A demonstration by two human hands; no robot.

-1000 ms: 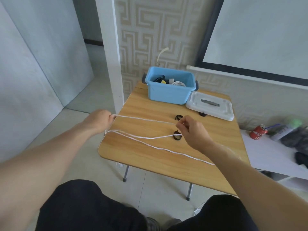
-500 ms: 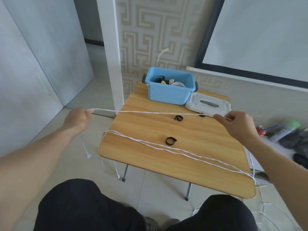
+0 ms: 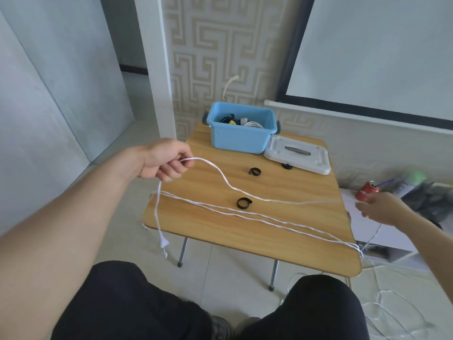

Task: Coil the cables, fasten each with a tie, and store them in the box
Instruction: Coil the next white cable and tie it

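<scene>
A long white cable sags across the wooden table. My left hand grips it above the table's left edge, and its plug end dangles below that hand. My right hand is past the table's right edge, fingers pinched on the cable's other stretch. Two more strands lie on the tabletop and spill onto the floor at right. Two black ties lie on the table. The blue box at the back holds coiled cables.
The box's white lid lies right of the box, with a third black tie at its edge. A red can and clutter sit on a low white shelf to the right. Loose cable loops cover the floor at lower right.
My left hand moved in toward the table and up; my right hand swung farther right and down. The strand between them went from taut to slack and sagging.
</scene>
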